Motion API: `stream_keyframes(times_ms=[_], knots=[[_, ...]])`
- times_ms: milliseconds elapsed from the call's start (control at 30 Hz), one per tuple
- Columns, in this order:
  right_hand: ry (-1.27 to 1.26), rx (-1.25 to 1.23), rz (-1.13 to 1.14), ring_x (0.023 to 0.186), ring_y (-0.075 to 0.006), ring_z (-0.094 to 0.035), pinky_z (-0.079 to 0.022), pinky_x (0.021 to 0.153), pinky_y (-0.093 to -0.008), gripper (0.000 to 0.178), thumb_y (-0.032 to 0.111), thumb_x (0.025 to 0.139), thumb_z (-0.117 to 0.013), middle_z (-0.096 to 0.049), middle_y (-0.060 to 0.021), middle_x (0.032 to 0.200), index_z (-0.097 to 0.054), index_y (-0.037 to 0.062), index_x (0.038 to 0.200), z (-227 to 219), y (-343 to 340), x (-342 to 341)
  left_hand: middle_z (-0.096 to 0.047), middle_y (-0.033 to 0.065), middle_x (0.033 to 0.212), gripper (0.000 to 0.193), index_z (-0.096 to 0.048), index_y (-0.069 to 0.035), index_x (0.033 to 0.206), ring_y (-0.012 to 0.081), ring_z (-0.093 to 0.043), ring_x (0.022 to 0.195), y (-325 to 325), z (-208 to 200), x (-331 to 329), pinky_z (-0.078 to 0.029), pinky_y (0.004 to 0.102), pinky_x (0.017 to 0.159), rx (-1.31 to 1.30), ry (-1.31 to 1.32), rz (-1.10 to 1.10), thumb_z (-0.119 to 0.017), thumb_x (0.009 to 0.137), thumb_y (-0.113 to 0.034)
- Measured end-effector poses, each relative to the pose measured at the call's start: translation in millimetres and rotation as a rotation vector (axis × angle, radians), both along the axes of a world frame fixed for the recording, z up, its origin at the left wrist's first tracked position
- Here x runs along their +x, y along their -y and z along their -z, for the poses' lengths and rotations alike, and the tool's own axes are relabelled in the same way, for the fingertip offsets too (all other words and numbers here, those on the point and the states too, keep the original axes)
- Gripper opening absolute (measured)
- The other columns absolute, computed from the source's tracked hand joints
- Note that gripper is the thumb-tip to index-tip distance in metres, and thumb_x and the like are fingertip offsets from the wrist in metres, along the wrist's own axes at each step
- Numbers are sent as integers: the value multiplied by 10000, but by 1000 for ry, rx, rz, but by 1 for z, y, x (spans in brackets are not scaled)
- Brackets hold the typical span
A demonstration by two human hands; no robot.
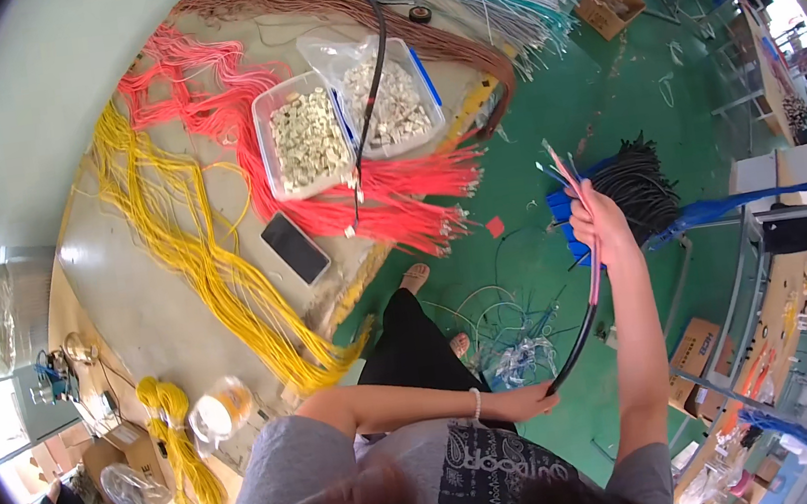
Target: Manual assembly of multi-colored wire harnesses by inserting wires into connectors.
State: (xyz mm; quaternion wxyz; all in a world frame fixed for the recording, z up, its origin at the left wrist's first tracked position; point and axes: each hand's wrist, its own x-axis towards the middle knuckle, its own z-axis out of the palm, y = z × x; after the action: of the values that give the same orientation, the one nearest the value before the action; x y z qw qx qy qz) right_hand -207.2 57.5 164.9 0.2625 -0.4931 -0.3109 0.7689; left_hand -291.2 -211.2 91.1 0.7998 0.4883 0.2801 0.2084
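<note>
A black-sheathed cable (577, 346) runs between my two hands, bending upward to the right. My left hand (527, 402), with a beaded bracelet at the wrist, is closed around its lower black part close to my body. Farther out, my right hand (601, 226) grips the pink and other thin inner wires (593, 274) that come out of the sheath. The loose wire ends (557, 161) fan out beyond my right fist. Behind that hand lies a bundle of black cables (639, 185) with blue around it.
On the table to my left lie yellow wires (185, 233), red wires (368, 211), a phone (295, 248) and two clear bins (287, 188) (433, 125) of small white connectors. Another black cable (370, 105) crosses the bins. Wire scraps (526, 360) lie on the green floor.
</note>
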Motion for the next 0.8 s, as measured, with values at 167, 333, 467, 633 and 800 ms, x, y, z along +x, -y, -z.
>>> stream_keyframes(times_ms=[167, 333, 467, 633, 800], knots=[[176, 83, -4, 437, -57, -299, -282, 410, -212, 474, 502, 983, -371, -310, 54, 582, -470, 74, 805, 3, 5, 0, -607, 199, 840, 181, -598, -23, 899, 373, -605, 782, -173, 6, -145, -477, 457, 659, 580, -483, -287, -545, 862, -191], [230, 175, 66, 592, -152, -435, -424, 664, -325, 481, 490, 1003, -304, -356, 0, 620, -374, 112, 712, 31, 41, -33, -609, 152, 827, 97, -613, -22, 874, 312, -618, 830, -355, 45, -274, -527, 401, 701, 909, -1292, -637, -563, 793, -44], [69, 178, 340, 645, -168, -390, -366, 737, -336, 473, 481, 1009, -279, -337, -5, 630, -318, 132, 692, 38, 44, -37, -579, 137, 977, 199, -574, -9, 950, 290, -599, 939, -385, 88, -297, -533, 357, 774, 930, -1621, -330, -581, 752, -19], [5, 146, 414, 595, -135, -297, -334, 706, -304, 474, 483, 1007, -287, -281, 29, 609, -295, 136, 683, 37, 32, -23, -552, 132, 992, 227, -564, -27, 975, 273, -602, 926, -379, 111, -304, -535, 329, 757, 1183, -1594, -404, -588, 750, -7], [-77, 105, 461, 608, -116, -272, -300, 681, -268, 468, 471, 1007, -313, -254, 45, 600, -300, 142, 675, 46, 36, -29, -573, 145, 980, 176, -586, -26, 946, 304, -613, 904, -382, 107, -308, -529, 369, 715, 1019, -1552, -257, -603, 772, -6]])
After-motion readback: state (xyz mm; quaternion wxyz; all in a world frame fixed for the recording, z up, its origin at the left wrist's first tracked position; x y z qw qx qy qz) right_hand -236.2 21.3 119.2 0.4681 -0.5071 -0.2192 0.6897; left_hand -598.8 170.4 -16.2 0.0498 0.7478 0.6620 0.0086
